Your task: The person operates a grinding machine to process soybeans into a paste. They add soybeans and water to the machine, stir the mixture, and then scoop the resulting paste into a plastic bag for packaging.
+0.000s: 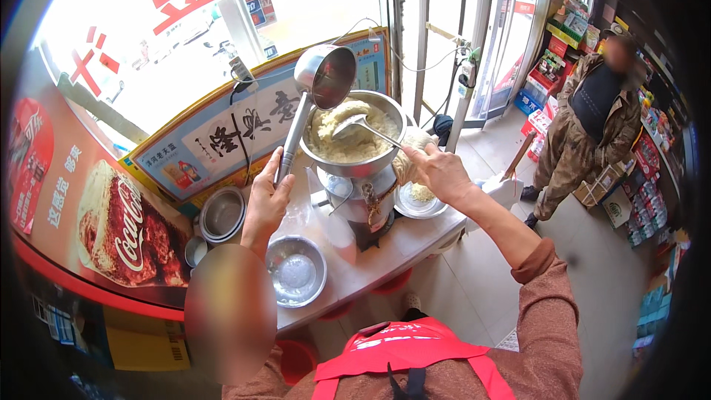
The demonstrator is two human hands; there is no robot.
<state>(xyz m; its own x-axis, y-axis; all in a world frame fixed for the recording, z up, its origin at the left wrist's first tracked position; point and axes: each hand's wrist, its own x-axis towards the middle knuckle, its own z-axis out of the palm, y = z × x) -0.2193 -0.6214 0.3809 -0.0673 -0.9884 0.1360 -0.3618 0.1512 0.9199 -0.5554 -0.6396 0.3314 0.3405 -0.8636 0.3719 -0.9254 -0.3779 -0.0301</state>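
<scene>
My left hand (pixel 266 198) is closed round the handle of a deep metal dipper (pixel 333 78), raised at the left rim of a wide metal bowl (pixel 348 169). The dipper's mouth is tilted toward the bowl; its inside looks bare. A pale, lumpy mass (pixel 333 141) fills the bowl, which sits on top of a metal machine (pixel 381 192). My right hand (pixel 443 174) grips the thin handle of a metal spoon (pixel 350 126), whose head rests on the pale mass. A light, bulging bag or cloth (pixel 415 155) is beside the bowl, partly behind my right hand.
A shallow metal basin (pixel 296 270) stands near the front of the white table (pixel 352 285). Stacked metal bowls (pixel 222 215) are at the left. A dish (pixel 421 204) with pale bits sits right of the machine. Another person (pixel 600 115) stands at the right by shelves.
</scene>
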